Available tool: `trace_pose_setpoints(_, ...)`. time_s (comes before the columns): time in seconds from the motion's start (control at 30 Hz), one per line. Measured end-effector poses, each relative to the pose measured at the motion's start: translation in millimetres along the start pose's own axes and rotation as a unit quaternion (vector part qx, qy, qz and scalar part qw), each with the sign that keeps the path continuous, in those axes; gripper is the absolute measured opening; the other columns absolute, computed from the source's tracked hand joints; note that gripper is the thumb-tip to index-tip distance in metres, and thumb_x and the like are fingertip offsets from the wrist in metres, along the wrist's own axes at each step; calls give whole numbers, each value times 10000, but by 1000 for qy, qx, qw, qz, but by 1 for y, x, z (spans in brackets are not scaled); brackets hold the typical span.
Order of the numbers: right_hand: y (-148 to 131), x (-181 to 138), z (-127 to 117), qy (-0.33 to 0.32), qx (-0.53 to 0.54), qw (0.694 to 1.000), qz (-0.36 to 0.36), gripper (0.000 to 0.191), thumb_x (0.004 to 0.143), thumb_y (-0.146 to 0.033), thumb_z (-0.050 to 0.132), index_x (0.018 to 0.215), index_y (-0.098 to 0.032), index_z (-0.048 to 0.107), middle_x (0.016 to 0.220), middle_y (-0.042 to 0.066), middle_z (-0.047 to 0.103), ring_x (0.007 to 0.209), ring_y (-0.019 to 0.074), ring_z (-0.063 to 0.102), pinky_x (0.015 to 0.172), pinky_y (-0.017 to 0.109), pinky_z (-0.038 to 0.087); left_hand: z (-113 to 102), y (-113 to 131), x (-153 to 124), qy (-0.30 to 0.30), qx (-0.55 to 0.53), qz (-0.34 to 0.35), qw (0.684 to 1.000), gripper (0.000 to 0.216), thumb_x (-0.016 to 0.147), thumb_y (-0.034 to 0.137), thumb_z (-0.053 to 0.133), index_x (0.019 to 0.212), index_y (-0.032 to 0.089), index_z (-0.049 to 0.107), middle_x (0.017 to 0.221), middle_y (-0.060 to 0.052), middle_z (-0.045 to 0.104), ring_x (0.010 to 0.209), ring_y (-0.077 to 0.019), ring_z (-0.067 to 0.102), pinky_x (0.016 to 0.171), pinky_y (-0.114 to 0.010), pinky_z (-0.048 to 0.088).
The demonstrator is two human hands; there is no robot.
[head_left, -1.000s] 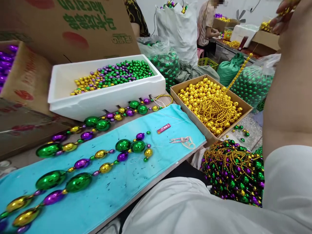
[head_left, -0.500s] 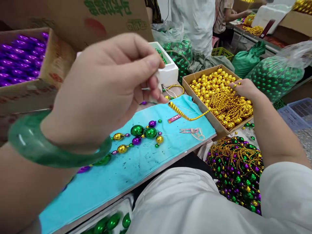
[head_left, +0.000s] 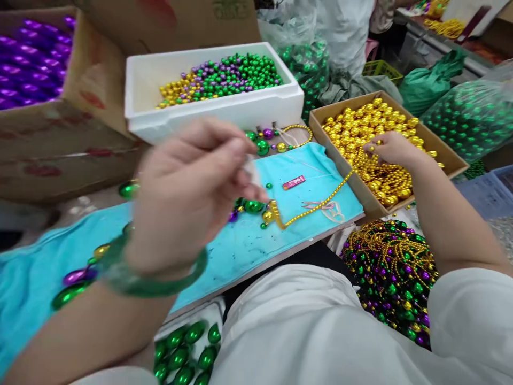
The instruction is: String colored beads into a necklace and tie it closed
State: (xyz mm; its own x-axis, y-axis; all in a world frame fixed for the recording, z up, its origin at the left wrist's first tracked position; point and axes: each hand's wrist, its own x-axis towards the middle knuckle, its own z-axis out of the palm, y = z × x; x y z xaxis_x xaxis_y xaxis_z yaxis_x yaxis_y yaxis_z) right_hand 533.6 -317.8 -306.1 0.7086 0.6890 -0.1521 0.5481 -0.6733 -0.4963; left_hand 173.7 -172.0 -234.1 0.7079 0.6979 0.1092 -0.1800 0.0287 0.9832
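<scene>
Blur covers the left hand (head_left: 188, 198) in my head view, yet I can see thumb and fingers closed in a pinch, with a smooth green bangle (head_left: 156, 286) around the wrist. A thin strand of small round gold beads (head_left: 301, 215) hangs from that pinch; just where it meets the fingertips is too smeared for me to make out. From there it dips, then rises to the right, ending over the near wall of a shallow brown cardboard box (head_left: 364, 199) heaped with shiny gold balls. Above the heap I see the right hand (head_left: 374, 147), its fingers bent inward, gripping a few tiny gold beads (head_left: 372, 143) at the tips.

Under the strand I have a light blue cloth (head_left: 240, 270) spread on the table (head_left: 298, 247). On it lie a small pinkish-red packet (head_left: 294, 183), a slim pale pink tool (head_left: 311, 205) with a looped cord beside it, and a chain of large green, purple and gold beads (head_left: 70, 295), partly hidden behind the left hand. I see a long white foam box (head_left: 276, 105) of small mixed beads beyond.
</scene>
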Motion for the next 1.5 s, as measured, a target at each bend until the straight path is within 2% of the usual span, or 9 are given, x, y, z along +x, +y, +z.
trace_pose_setpoints(0.07, -5, -6, 19, 8, -67, 997, -39, 101, 663, -239, 761, 692, -173, 691, 623, 17, 581, 662, 178, 592, 685, 360, 492, 34, -25, 6, -31, -15, -38, 999, 38, 798, 218, 624, 795, 185, 604, 558, 50, 520, 466, -73, 530, 481, -234, 536)
trace_pose_setpoints(0.17, -28, -36, 47, 20, -11, 992, -127, 90, 653, -255, 746, 711, -195, 710, 811, 56, 648, 794, 205, 600, 755, 375, 482, 30, -69, 8, -6, -13, -98, 995, 95, 787, 269, 632, 801, 185, 589, 571, 43, 532, 471, -76, 540, 477, -214, 512)
trace_pose_setpoints(0.27, -64, -80, 83, -178, 223, 945, -159, 182, 717, -389, 701, 734, -209, 725, 697, 28, 632, 657, 154, 569, 623, 308, 470, 15, -108, 3, 38, 23, -96, 994, 114, 799, 294, 607, 806, 183, 581, 576, 43, 525, 476, -81, 527, 486, -217, 491)
trace_pose_setpoints(0.4, -96, -115, 134, -256, 466, 846, -41, 393, 769, -537, 616, 950, -201, 710, 674, 14, 601, 504, 94, 452, 413, 227, 325, 22, -145, -16, 48, 221, 34, 973, 113, 861, 244, 521, 817, 184, 605, 703, -9, 617, 653, -123, 593, 634, -257, 498)
trace_pose_setpoints(0.57, -88, -110, 144, -202, 628, 748, 73, 253, 689, -405, 716, 838, -204, 679, 768, 17, 626, 470, 54, 417, 326, 175, 258, 30, -180, -59, -65, 399, 101, 909, 193, 903, 182, 441, 874, 168, 631, 850, -64, 689, 799, -169, 627, 730, -293, 480)
trace_pose_setpoints(0.73, -73, -97, 125, -88, 644, 756, 77, 225, 641, -312, 756, 793, -172, 664, 636, -24, 561, 474, 43, 462, 328, 134, 309, 13, -198, -81, -46, 374, 44, 925, 200, 920, 211, 448, 891, 172, 641, 844, -45, 693, 797, -146, 633, 733, -260, 478)
trace_pose_setpoints(0.93, -70, -89, 115, -30, 585, 810, -10, 199, 728, -366, 711, 820, -196, 663, 536, -54, 464, 409, 43, 399, 321, 171, 214, -6, -195, -79, -7, 345, -1, 939, 162, 897, 228, 518, 864, 180, 669, 830, -28, 692, 794, -133, 622, 748, -244, 463)
trace_pose_setpoints(1.33, -70, -88, 65, 140, 494, 848, -133, 161, 825, -387, 622, 802, -229, 644, 533, -43, 445, 389, 54, 353, 336, 192, 216, -1, -176, -60, -76, 329, -18, 941, 198, 881, 270, 532, 860, 171, 702, 846, -54, 695, 786, -152, 623, 681, -256, 465)
trace_pose_setpoints(1.5, -101, -106, 58, 48, 496, 844, -198, 122, 851, -313, 612, 796, -216, 663, 566, -38, 510, 426, 53, 420, 366, 181, 297, 20, -140, -20, -60, 181, -19, 981, 371, 833, 312, 606, 1189, 211, 636, 1189, -82, 657, 1057, -205, 608, 762, -278, 520)
